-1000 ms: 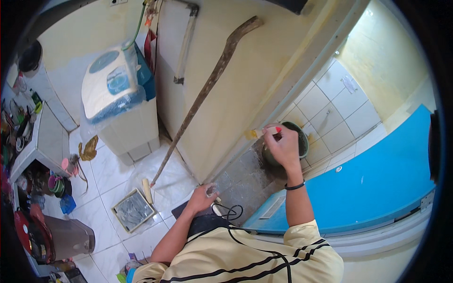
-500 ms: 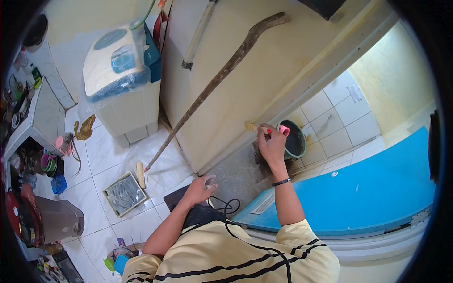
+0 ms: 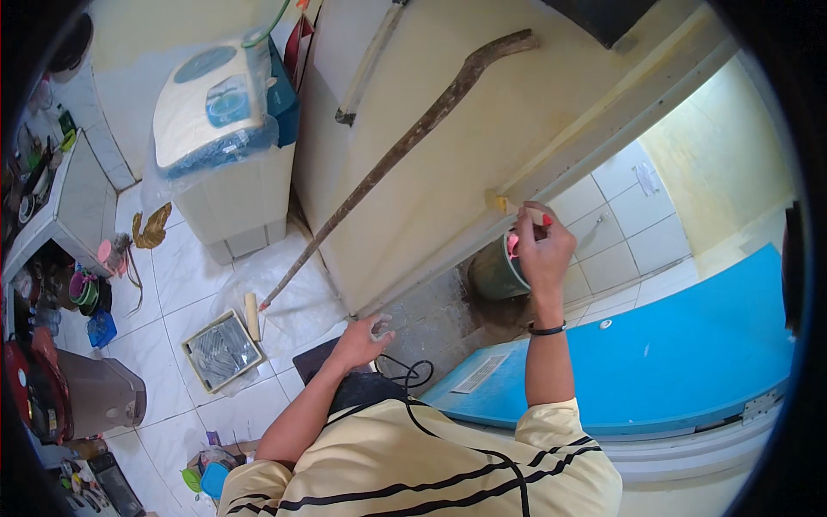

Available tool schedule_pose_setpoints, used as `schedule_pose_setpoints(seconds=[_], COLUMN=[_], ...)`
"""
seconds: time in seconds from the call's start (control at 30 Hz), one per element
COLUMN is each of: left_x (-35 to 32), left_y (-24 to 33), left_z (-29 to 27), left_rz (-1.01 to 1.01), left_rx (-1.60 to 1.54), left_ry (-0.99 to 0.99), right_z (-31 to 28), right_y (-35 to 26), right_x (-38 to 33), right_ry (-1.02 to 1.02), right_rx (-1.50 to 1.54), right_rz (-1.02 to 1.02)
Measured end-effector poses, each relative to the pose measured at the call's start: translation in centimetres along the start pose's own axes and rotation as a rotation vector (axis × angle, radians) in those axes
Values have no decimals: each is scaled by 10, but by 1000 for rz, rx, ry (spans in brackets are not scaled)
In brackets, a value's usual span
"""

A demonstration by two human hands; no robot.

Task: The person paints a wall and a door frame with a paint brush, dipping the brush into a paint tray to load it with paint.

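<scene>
Matt painted wall, rough wood, glossy tile.
The cream wall [image 3: 448,172] looked matt and freshly painted; the long stick [image 3: 396,164] leaning on it was rough, bare wood. The white floor tiles [image 3: 185,297] shone glossy, and the blue door panel [image 3: 689,345] looked smooth.

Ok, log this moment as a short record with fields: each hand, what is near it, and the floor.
right hand: raised, holds a paintbrush, bristles on the cream wall
left hand: low, spread, holding nothing that shows
near right hand: green bucket just below
leaning on wall: long wooden pole
floor: paint tray with a roller beside it
left side: washing machine under plastic
</scene>
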State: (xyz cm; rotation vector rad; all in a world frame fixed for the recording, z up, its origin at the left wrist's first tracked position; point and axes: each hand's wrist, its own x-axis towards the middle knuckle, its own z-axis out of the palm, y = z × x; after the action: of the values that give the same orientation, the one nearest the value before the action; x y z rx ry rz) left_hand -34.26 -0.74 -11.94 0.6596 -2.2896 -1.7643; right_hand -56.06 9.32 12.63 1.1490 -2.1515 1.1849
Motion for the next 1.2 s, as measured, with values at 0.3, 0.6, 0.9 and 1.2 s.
schedule_pose_setpoints(seconds=[0.3,0.6,0.9,1.2], left_x=[1,-1,-3,-1], left_y=[-7,-2,-3,-2], left_z=[6,8,9,9], left_rz=[73,54,44,68], left_rx=[24,9,-3,41], left_ry=[47,33,8,18], right_z=[-40,-30,-25,-54], right_y=[-23,-17,-8,-31], right_x=[27,6,21,59], right_ry=[215,142,112,231], right_rx=[45,103,90,108], right_rz=[-132,-122,-83,-154])
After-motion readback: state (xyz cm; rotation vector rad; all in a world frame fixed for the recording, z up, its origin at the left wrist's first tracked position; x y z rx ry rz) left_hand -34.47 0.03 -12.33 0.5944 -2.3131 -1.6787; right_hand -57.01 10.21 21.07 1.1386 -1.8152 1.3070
